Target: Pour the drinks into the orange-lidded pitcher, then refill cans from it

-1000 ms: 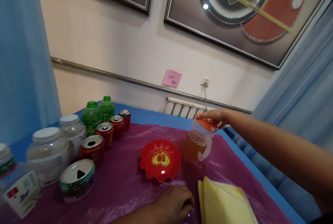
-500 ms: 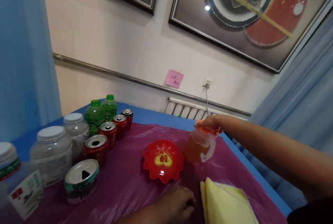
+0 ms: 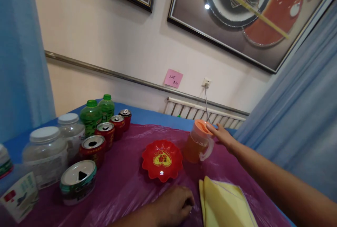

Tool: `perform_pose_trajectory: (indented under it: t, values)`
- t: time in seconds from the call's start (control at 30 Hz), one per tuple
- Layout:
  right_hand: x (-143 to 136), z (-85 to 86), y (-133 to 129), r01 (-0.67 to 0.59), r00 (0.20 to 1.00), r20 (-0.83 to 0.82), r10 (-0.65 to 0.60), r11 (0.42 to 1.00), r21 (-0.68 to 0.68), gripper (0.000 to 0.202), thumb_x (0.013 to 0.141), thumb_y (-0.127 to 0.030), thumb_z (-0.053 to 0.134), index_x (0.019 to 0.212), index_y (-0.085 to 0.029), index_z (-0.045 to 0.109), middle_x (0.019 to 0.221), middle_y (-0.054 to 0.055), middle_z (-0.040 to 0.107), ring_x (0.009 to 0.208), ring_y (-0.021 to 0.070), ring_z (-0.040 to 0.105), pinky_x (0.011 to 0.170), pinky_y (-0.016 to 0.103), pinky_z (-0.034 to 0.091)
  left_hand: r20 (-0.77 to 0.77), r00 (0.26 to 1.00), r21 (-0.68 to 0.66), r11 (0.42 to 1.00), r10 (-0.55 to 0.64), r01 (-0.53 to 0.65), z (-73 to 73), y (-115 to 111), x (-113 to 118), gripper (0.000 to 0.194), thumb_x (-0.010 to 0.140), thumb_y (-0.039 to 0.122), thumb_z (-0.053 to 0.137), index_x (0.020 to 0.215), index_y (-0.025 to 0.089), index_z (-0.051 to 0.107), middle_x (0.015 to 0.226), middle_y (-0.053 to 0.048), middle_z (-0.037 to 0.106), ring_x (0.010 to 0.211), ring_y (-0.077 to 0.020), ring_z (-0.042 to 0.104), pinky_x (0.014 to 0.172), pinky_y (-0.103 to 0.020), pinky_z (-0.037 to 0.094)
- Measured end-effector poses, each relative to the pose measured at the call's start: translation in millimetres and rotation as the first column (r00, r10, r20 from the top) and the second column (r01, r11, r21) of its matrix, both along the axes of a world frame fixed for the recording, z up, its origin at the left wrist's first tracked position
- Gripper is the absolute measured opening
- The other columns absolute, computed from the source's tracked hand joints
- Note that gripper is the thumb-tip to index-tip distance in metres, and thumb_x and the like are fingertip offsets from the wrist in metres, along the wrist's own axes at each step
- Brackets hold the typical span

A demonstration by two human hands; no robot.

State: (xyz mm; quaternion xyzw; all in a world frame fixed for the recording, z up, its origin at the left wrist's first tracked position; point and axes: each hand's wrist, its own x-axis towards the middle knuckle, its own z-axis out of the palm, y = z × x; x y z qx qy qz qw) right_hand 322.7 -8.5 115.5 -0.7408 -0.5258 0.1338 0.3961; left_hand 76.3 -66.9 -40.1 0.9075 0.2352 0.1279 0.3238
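Observation:
My left hand [image 3: 176,204] rests on the purple plastic sheet [image 3: 118,192], its fingers curled into a loose fist with nothing showing in them. Just beyond it lies a red scalloped dish [image 3: 162,176] with a yellow heart print. A clear pitcher [image 3: 195,148] of amber liquid, with an orange lid [image 3: 202,127], stands to the dish's right. At the lid's right edge is my right hand [image 3: 222,134], fingers apart, thumb at or touching the lid; part of the hand is behind the pitcher's side. A folded yellow cloth [image 3: 226,202] lies to the right of my left hand.
On the left stand several red cans [image 3: 92,148], a green-rimmed can [image 3: 78,181], white-lidded jars [image 3: 45,156] and two green bottles [image 3: 91,118]. Behind the blue table edge are a radiator [image 3: 184,109] and a metal rail [image 3: 131,80]. A blue curtain [image 3: 295,114] hangs at right.
My right hand has slid off the top of the orange lid to its right side, uncovering the lid. My left hand stays curled on the sheet. The view has shifted slightly.

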Motion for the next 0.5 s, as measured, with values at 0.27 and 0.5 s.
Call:
perform_pose_trajectory:
  t: [0.27,0.5]
  values:
    - [-4,-69.5,-26,-0.009,0.955,-0.297,0.012,1.0,0.012,0.045,0.061,-0.062,0.072,0.071,-0.019,0.065,0.067,0.006,0.068,0.062,0.0212,0.061,0.057,0.031,0.045,-0.023,0.999,-0.051,0.998,0.039,-0.04,2.1,1,2,0.026,0.08,0.013,0.06,0.1,0.021,0.075,0.1,-0.006,0.079,0.087,-0.021,0.071,0.075,-0.027,0.052]
    - [-6,-75.8,-29,0.066,0.906,-0.423,0.012,0.983,0.17,0.05,0.063,-0.068,0.069,0.076,-0.02,0.061,0.077,0.004,0.067,0.076,0.0219,0.061,0.066,0.03,0.046,-0.036,0.998,-0.125,0.99,0.057,-0.061,-0.1,0,1,0.027,0.079,0.014,0.059,0.1,0.022,0.075,0.098,-0.003,0.078,0.082,-0.0178,0.069,0.071,-0.024,0.05]
